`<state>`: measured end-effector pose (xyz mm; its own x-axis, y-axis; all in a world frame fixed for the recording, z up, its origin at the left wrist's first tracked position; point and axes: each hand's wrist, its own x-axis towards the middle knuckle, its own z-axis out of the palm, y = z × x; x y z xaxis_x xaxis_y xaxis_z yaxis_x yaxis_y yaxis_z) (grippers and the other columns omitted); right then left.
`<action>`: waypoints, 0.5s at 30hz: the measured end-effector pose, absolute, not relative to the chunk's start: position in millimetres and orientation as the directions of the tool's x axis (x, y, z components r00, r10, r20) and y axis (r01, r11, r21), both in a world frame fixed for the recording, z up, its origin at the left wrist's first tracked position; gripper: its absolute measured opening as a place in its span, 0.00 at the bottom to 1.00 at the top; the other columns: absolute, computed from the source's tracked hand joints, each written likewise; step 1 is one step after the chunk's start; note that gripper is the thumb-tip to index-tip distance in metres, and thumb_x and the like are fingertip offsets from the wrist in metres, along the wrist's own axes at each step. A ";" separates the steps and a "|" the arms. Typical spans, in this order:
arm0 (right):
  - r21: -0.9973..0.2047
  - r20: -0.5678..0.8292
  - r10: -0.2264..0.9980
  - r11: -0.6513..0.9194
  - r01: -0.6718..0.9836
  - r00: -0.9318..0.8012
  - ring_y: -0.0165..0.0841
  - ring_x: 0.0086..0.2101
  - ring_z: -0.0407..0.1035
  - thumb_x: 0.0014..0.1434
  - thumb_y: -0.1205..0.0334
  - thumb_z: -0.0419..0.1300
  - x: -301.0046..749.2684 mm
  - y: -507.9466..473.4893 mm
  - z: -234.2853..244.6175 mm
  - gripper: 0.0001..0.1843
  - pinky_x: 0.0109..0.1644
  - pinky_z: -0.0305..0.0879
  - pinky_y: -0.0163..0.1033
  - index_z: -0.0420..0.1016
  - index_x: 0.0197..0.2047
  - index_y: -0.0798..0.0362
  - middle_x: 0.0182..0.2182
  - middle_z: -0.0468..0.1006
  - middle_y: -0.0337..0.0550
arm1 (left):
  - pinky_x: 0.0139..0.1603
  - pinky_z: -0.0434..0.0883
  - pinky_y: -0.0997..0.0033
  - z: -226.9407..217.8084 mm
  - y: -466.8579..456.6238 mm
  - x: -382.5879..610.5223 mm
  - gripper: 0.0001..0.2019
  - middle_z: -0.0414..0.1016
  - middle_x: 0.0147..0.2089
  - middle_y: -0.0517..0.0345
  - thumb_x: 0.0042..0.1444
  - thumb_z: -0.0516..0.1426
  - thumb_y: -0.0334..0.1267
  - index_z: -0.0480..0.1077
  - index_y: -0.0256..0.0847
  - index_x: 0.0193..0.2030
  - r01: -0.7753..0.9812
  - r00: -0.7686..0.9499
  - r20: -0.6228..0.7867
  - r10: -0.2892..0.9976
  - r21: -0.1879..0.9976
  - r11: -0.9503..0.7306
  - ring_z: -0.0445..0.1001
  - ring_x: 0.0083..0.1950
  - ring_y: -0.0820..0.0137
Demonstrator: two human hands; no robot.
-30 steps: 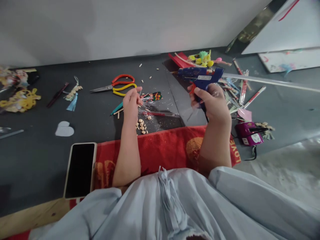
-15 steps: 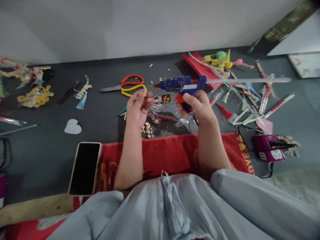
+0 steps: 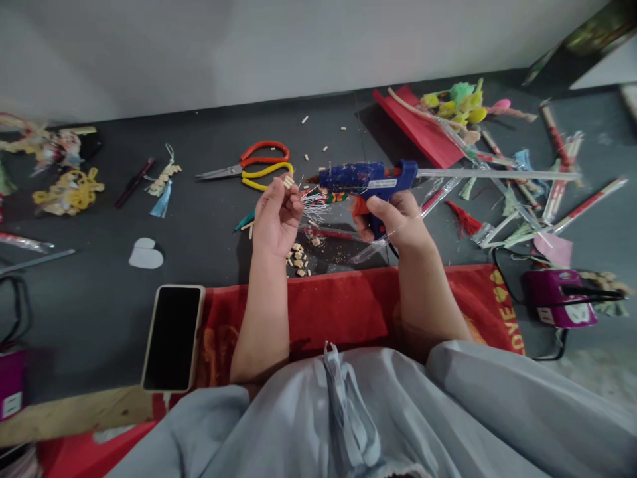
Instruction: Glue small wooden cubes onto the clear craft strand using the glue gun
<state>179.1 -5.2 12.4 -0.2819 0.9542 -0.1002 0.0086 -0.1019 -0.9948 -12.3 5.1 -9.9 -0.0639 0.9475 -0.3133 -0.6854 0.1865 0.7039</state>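
Observation:
My right hand [image 3: 393,216] is wrapped round the handle of a blue glue gun [image 3: 351,175], with a long clear glue stick [image 3: 497,174] out of its back end. The gun's nozzle points left, close to my left hand [image 3: 277,211]. Between my left thumb and fingers is a small pale wooden piece [image 3: 288,181]; its exact shape is too small to tell. Under and beyond the gun lies a bunch of thin white wires [image 3: 316,204]. Several small wooden bits [image 3: 298,257] lie below my left hand. Scissors [image 3: 249,166] with red and yellow handles rest behind it.
A phone [image 3: 173,338] lies at the front left beside a red cloth [image 3: 343,305]. On the right are wrapped sticks [image 3: 590,206], a red sheet [image 3: 418,126], fuzzy flowers [image 3: 460,103] and a purple box [image 3: 560,299] with a black cord. A white paper heart [image 3: 146,253] lies left.
The glue gun's nozzle and my left hand remain close together. My left fingers have turned slightly, showing more of the pale piece. The view has shifted a little.

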 end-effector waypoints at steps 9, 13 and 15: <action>-0.995 -0.100 0.950 -0.099 0.018 -0.297 0.23 0.15 0.60 0.52 0.37 0.59 176.1 -5.8 10.3 0.22 0.19 0.57 0.33 0.71 0.28 0.50 0.18 0.68 0.34 | 0.33 0.73 0.80 -26.8 7.1 -15.7 0.09 0.77 0.36 0.62 0.57 0.57 0.48 0.75 0.48 0.38 -0.466 -0.097 -0.155 0.983 0.880 0.093 0.76 0.34 0.80; -0.996 -0.091 0.946 -0.095 0.004 -0.311 0.23 0.15 0.61 0.53 0.39 0.59 176.0 -5.3 9.2 0.20 0.19 0.57 0.33 0.72 0.28 0.49 0.18 0.69 0.33 | 0.30 0.71 0.79 -27.9 6.1 -15.5 0.08 0.78 0.36 0.64 0.57 0.57 0.47 0.74 0.50 0.38 -0.472 -0.109 -0.174 0.979 0.875 0.103 0.76 0.34 0.79; -0.996 -0.085 0.944 -0.091 -0.003 -0.319 0.23 0.15 0.61 0.53 0.40 0.59 175.7 -5.0 8.8 0.20 0.19 0.57 0.33 0.72 0.29 0.49 0.18 0.69 0.33 | 0.30 0.70 0.79 -27.9 5.6 -15.2 0.07 0.78 0.35 0.64 0.57 0.58 0.46 0.74 0.51 0.39 -0.497 -0.108 -0.187 0.976 0.861 0.110 0.76 0.34 0.79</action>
<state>175.7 -5.0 8.8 -0.3191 0.9439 -0.0852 -0.0028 -0.0908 -0.9959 -15.2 5.6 -27.9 -0.1081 0.9764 -0.1871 -0.4969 0.1099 0.8608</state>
